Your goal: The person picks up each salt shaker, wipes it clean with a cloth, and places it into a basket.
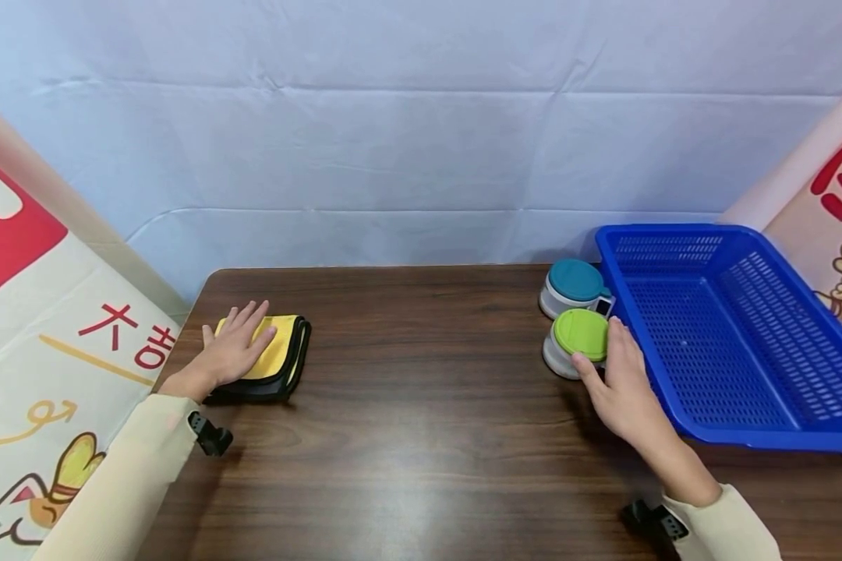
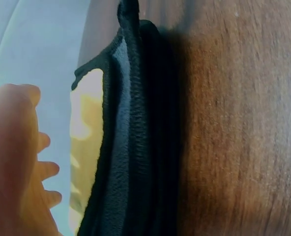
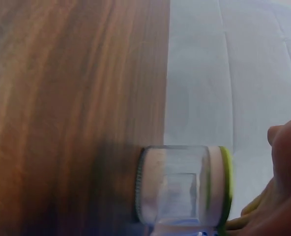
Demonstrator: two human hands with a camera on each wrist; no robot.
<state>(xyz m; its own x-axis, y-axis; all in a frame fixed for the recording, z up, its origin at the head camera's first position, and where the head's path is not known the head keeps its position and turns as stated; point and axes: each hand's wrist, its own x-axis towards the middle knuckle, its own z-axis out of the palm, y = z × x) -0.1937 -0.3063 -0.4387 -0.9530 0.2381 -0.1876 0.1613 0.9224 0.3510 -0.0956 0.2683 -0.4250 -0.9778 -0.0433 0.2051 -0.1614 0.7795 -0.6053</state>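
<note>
My left hand [image 1: 233, 354] is held flat with spread fingers over a folded yellow cloth [image 1: 281, 347] with black edging. In the left wrist view a gap shows between that hand [image 2: 13, 162] and the top of the cloth [image 2: 86, 147]. On the right side, my right hand [image 1: 627, 393] is beside a clear jar with a lime-green lid [image 1: 581, 335], fingers straight and thumb apart. Its fingers come close to the lid's edge in the right wrist view, where the jar [image 3: 180, 187] stands upright; whether they touch is unclear.
A second jar with a teal lid [image 1: 575, 280] stands just behind the green-lidded one. Right of both jars is a blue perforated plastic basket [image 1: 779, 438]. Everything is on a dark wooden table [image 1: 407, 374], with a pale cloth backdrop [image 1: 421, 156] behind it.
</note>
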